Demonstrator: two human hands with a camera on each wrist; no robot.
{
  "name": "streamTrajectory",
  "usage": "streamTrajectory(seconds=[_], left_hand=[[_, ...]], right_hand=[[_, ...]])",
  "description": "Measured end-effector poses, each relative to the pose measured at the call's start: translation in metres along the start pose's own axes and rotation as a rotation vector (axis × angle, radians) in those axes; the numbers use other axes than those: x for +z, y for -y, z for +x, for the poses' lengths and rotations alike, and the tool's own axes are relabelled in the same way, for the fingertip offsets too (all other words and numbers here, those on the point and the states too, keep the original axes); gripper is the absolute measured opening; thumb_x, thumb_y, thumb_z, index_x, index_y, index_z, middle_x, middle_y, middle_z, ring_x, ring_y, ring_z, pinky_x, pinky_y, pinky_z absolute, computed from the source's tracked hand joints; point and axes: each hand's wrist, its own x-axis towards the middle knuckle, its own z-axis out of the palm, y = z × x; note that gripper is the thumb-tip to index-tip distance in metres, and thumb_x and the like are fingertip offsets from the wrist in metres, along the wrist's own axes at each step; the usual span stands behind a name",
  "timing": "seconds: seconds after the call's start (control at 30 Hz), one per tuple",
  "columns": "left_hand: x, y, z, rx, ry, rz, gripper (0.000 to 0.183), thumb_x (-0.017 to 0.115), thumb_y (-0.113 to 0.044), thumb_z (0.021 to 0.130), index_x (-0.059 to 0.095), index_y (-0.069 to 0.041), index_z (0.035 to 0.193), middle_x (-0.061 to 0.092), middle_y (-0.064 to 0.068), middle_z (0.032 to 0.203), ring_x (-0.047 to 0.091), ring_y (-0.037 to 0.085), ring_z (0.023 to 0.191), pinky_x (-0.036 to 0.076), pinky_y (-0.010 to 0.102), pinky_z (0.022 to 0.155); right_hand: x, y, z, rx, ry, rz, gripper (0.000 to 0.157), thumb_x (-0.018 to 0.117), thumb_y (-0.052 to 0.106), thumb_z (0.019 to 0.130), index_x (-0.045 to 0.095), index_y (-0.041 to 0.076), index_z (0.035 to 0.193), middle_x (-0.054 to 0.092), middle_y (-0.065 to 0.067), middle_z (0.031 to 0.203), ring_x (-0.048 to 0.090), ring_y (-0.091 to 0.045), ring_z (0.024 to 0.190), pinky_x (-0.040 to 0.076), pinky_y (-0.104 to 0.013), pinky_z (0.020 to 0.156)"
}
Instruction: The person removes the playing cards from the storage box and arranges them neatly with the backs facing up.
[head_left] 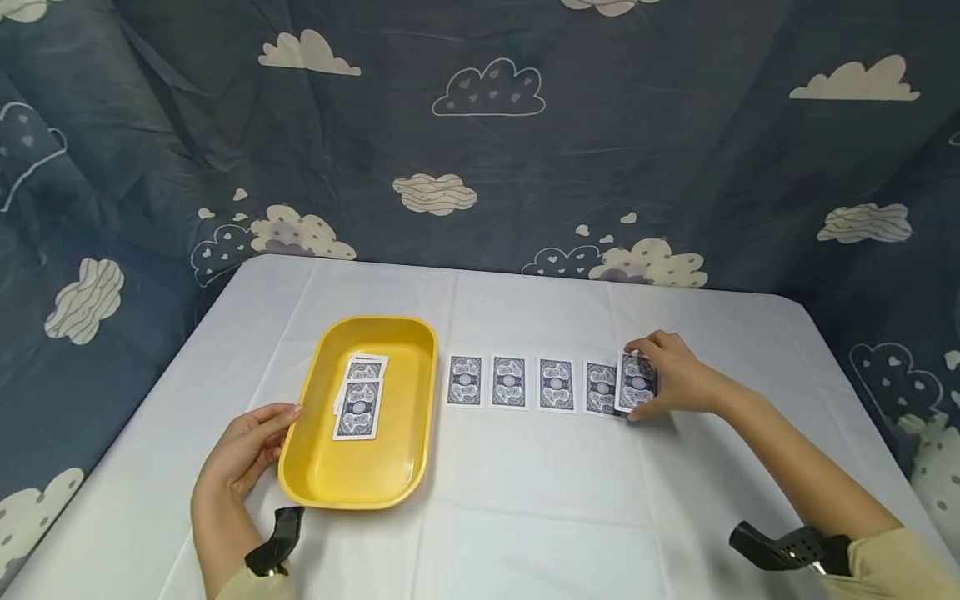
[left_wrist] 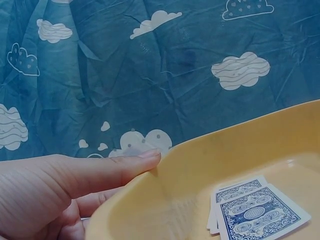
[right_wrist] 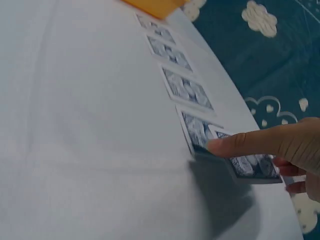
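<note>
My left hand (head_left: 243,450) pinches the left rim of a yellow tray (head_left: 397,458), thumb on top in the left wrist view. Inside the tray lies a small overlapping pile of playing cards (head_left: 357,410), blue backs up. My right hand (head_left: 682,377) holds one playing card (head_left: 636,385) between thumb and fingers, its blue patterned back showing. That card partly covers the rightmost card (head_left: 599,388) of a row on the table. In the right wrist view the thumb (right_wrist: 240,143) crosses the held card, which casts a shadow on the cloth.
Several face-down cards, among them one in the middle (head_left: 510,383), form a spaced row right of the tray. A white cloth covers the table (head_left: 525,500). Behind it hangs a dark blue curtain (head_left: 480,150) with cloud prints. Each wrist wears a black device (head_left: 787,548).
</note>
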Motion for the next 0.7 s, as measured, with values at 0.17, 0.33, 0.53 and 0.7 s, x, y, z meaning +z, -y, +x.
streamTrajectory(seconds=[0.17,0.33,0.53,0.7], left_hand=[[-0.001,0.001,-0.001,0.034,0.044,-0.026,0.007,0.064,-0.019,0.088,0.068,-0.019,0.082,0.065,-0.004,0.073,0.056,0.004,0.056,0.045,0.014,0.049],[-0.002,0.002,-0.002,0.036,0.059,-0.037,0.008,0.063,-0.018,0.089,0.068,-0.018,0.083,0.065,-0.004,0.074,0.056,0.005,0.057,0.046,0.014,0.049],[-0.001,0.001,-0.002,0.022,0.051,-0.03,0.008,0.063,-0.018,0.088,0.068,-0.019,0.082,0.065,-0.004,0.074,0.056,0.005,0.057,0.045,0.015,0.049],[-0.001,0.001,-0.001,0.01,0.034,-0.018,0.009,0.063,-0.019,0.088,0.068,-0.019,0.081,0.064,-0.005,0.073,0.055,0.005,0.057,0.045,0.015,0.049]], right_hand=[[0.006,-0.022,-0.011,0.06,0.052,-0.009,0.092,0.088,0.043,0.051,0.048,0.001,0.122,0.046,-0.021,0.113,0.037,-0.04,0.108,0.038,-0.058,0.089],[0.011,-0.029,-0.013,0.073,0.086,0.011,0.092,0.087,0.044,0.051,0.049,0.003,0.125,0.046,-0.021,0.116,0.036,-0.038,0.107,0.036,-0.059,0.089],[0.014,-0.032,-0.011,0.072,0.086,0.014,0.092,0.088,0.04,0.053,0.049,0.003,0.128,0.046,-0.02,0.116,0.035,-0.037,0.108,0.036,-0.059,0.09],[0.014,-0.031,-0.009,0.091,0.096,-0.014,0.094,0.086,0.047,0.051,0.05,0.006,0.128,0.046,-0.02,0.116,0.038,-0.036,0.105,0.037,-0.058,0.088]])
